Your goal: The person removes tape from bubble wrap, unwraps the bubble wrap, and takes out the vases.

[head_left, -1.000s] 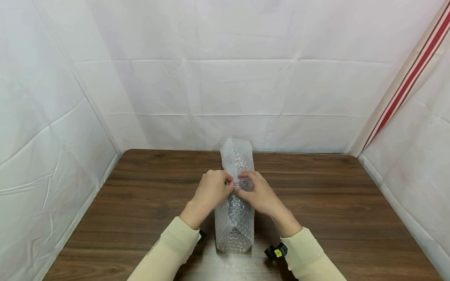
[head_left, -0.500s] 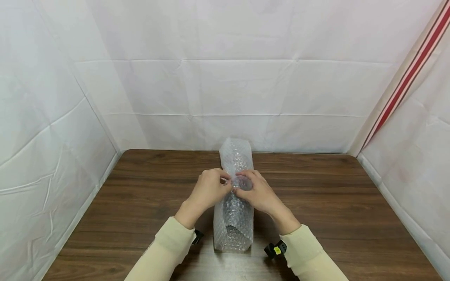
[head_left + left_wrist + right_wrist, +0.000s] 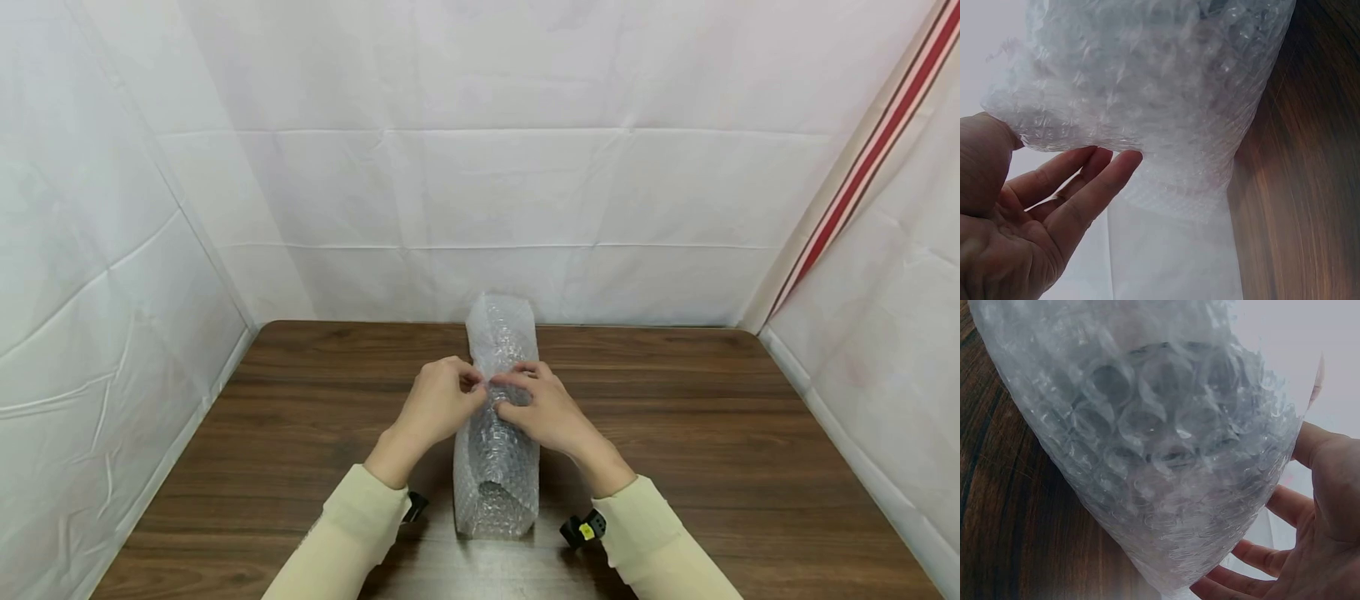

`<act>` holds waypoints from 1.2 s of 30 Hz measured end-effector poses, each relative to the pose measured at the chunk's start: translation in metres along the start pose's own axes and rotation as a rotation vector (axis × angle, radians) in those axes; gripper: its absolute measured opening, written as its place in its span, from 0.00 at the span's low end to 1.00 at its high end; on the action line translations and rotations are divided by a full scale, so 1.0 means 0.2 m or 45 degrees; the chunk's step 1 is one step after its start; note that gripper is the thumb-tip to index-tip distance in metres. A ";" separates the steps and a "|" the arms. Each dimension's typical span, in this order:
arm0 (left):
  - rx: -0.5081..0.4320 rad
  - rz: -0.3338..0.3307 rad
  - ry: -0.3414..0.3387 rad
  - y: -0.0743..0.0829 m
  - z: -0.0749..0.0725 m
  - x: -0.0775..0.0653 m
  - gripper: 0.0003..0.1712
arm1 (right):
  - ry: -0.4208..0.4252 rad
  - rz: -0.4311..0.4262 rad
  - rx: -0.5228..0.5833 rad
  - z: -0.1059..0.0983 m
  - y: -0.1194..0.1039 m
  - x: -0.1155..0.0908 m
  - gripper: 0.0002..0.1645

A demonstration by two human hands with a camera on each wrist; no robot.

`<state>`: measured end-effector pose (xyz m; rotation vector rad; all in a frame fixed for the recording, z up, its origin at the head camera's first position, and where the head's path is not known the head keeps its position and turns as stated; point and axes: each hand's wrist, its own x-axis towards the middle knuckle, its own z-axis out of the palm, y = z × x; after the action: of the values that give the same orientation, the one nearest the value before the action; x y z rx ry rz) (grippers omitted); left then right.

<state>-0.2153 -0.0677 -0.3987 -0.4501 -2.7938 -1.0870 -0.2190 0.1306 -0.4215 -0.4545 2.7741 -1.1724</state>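
A long bundle of bubble wrap (image 3: 497, 492) lies lengthwise on the table. Something darker shows faintly through the layers, but its kind is hidden. On the bundle's left side, near its middle, my left hand (image 3: 444, 398) pinches the upper edge of the wrap. In the left wrist view the thumb and fingers of that left hand (image 3: 1035, 219) meet the wrap's edge (image 3: 1085, 134). My right hand (image 3: 546, 410) rests on the bundle from the right, thumb and fingers spread apart. The right wrist view shows the fingers (image 3: 1260, 556) touching the side of the bubble wrap (image 3: 1166, 462).
The brown wooden table (image 3: 675, 417) extends to both sides of the bundle. White sheeting (image 3: 450, 183) closes off the back and both sides. A red-striped band (image 3: 870, 179) runs down the right corner. Black wrist cameras (image 3: 583, 529) sit under the sleeves.
My left hand has shifted slightly left along with the wrap's edge. The right fingers have spread and reached left over the wrap. The bundle has barely moved.
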 end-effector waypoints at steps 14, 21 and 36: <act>-0.020 -0.038 0.033 -0.04 -0.05 -0.01 0.09 | 0.054 0.030 -0.151 0.03 -0.04 0.00 0.24; -0.019 -0.037 0.047 -0.07 -0.07 -0.01 0.09 | 0.082 0.037 -0.121 0.04 -0.05 0.00 0.23; -0.011 -0.087 0.042 -0.12 -0.12 -0.04 0.13 | 0.122 0.063 -0.107 0.06 -0.06 0.00 0.22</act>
<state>-0.2157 -0.1019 -0.3981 -0.3366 -2.7963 -1.1095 -0.2142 0.1142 -0.4212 -0.3439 2.9067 -1.0987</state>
